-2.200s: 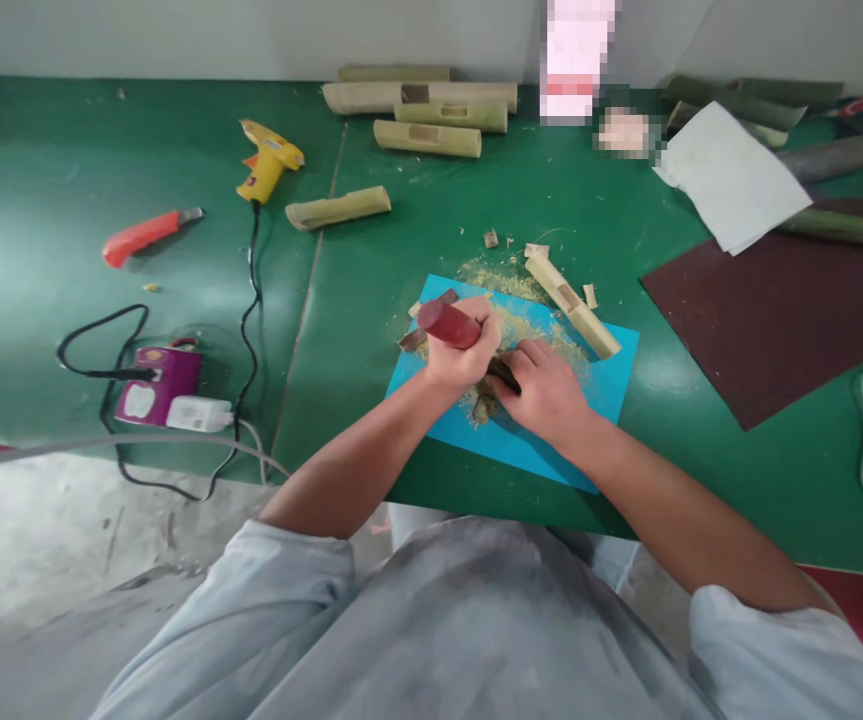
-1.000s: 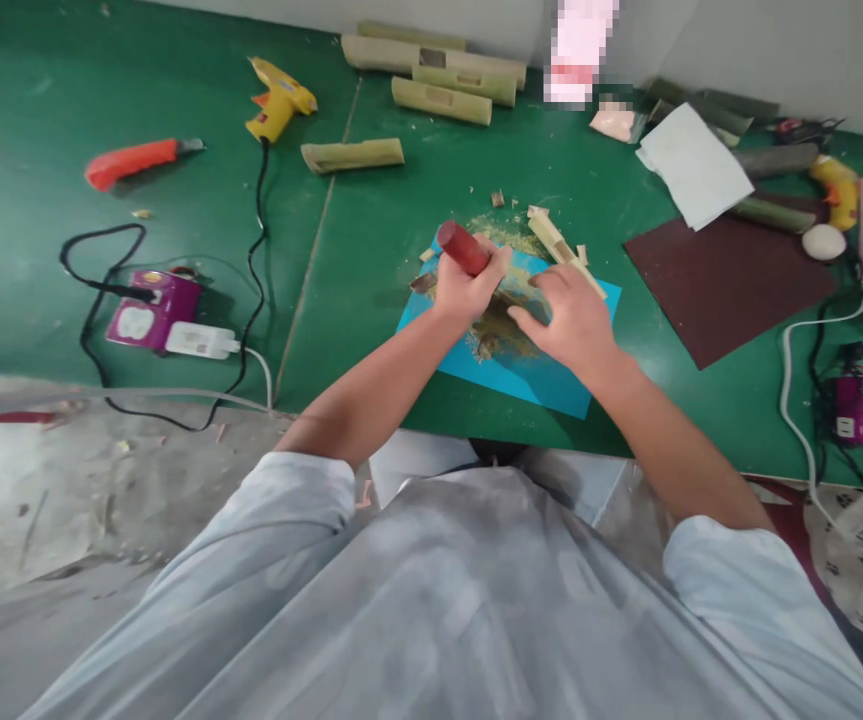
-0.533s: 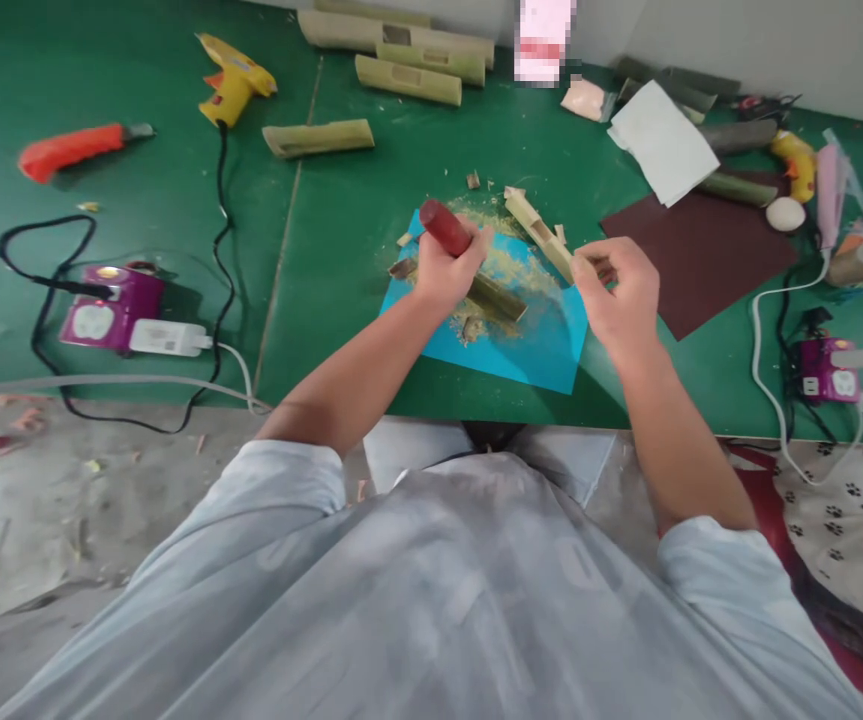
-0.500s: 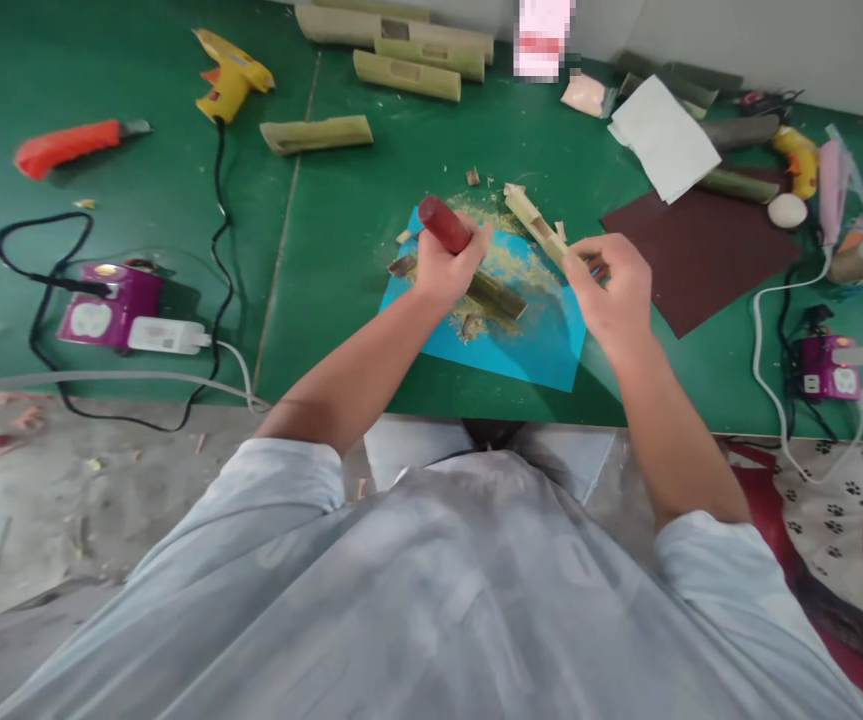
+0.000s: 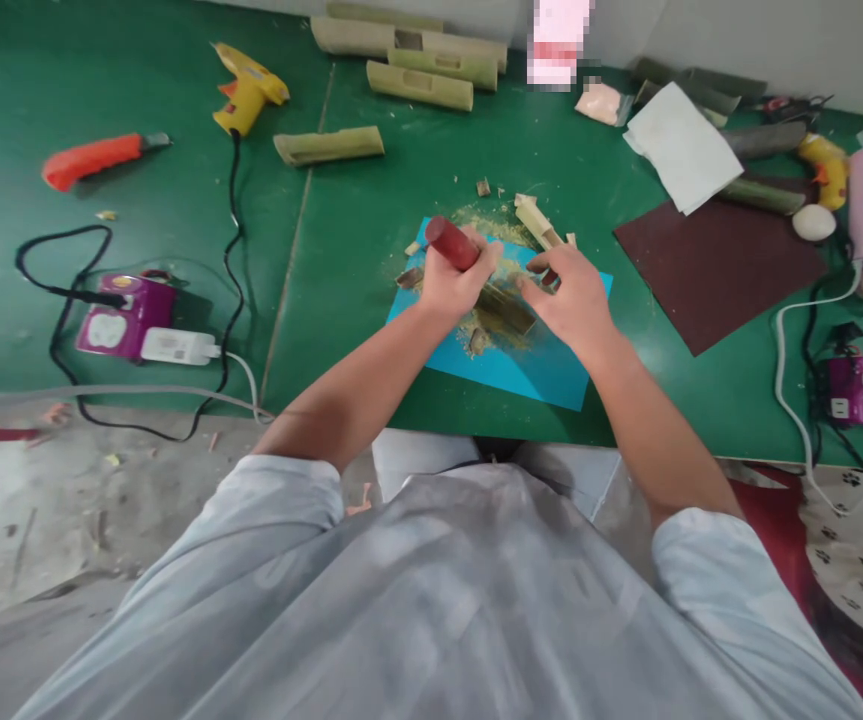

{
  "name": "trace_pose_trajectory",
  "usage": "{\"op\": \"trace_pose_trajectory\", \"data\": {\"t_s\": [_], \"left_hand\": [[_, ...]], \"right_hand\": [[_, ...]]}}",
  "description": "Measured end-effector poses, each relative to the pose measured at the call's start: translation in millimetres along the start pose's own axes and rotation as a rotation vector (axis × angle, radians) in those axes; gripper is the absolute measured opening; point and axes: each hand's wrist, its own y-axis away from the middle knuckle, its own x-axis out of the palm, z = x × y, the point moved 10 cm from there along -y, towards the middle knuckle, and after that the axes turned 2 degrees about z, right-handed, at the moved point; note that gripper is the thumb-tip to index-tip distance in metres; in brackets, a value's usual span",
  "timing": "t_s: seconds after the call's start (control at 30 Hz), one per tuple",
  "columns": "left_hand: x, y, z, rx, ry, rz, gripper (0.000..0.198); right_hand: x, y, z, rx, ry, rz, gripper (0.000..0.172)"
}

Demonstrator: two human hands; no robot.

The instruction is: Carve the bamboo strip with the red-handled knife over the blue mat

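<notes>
My left hand (image 5: pixel 457 280) is wrapped round a red-handled tool (image 5: pixel 452 243), over a blue sheet (image 5: pixel 543 385); the tool's lower end is hidden. Beneath and to the right of that hand lies a dark bamboo piece (image 5: pixel 507 312) among sawdust. My right hand (image 5: pixel 570 295) hovers at the piece's right end, its fingers apart and nothing held. A pale slotted bamboo piece (image 5: pixel 537 222) rests just beyond my right hand, its near end hidden by the fingers.
Several cut bamboo pieces (image 5: pixel 420 85) lie at the back. A yellow glue gun (image 5: pixel 247 92), an orange-handled knife (image 5: pixel 93 160) and a purple power strip (image 5: pixel 127 317) are at left. A brown sheet (image 5: pixel 716 270), white paper (image 5: pixel 682 145) and another purple power strip (image 5: pixel 858 390) are at right.
My right hand has let go of the pale bamboo piece and moved left toward the dark one. My left hand still grips the red-handled tool. The camera view has shifted slightly.
</notes>
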Motion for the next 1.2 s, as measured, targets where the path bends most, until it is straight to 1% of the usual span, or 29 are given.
{"op": "trace_pose_trajectory", "data": {"t_s": [0.17, 0.23, 0.33, 0.43, 0.63, 0.7, 0.83, 0.93, 0.97, 1.03, 1.2], "left_hand": [[-2.3, 2, -7, 0.020, -0.023, 0.000, 0.056], [-0.7, 2, -7, 0.016, -0.035, 0.024, 0.054], [-1.4, 2, -9, 0.018, -0.037, 0.037, 0.051], [-5.3, 2, -16, 0.053, -0.042, 0.032, 0.049], [-12.9, 3, -33, 0.144, -0.099, 0.021, 0.043], [-13.7, 5, -35, 0.142, -0.103, 0.018, 0.041], [-12.1, 9, -37, 0.123, -0.059, 0.018, 0.044], [-14.1, 9, -34, 0.053, 0.044, -0.005, 0.047], [-13.4, 8, -32, 0.029, 0.092, 0.006, 0.047], [-9.1, 6, -31, 0.008, 0.187, 0.062, 0.048], [2.2, 2, -29, 0.022, 0.316, 0.209, 0.050]], "right_hand": [[13, 7, 0, -0.043, -0.050, 0.079, 0.020], [18, 12, 1, -0.077, -0.051, 0.124, 0.024], [20, 17, 6, -0.125, 0.043, 0.151, 0.032], [23, 20, 18, -0.201, 0.108, 0.167, 0.026], [26, 28, 31, -0.235, 0.129, 0.152, 0.014], [24, 28, 31, -0.239, 0.150, 0.134, 0.012], [21, 25, 25, -0.214, 0.161, 0.135, 0.018], [20, 23, 21, -0.199, 0.153, 0.151, 0.021], [20, 23, 20, -0.198, 0.151, 0.153, 0.022], [21, 23, 20, -0.200, 0.143, 0.152, 0.025], [23, 24, 18, -0.202, 0.062, 0.122, 0.035]]}}
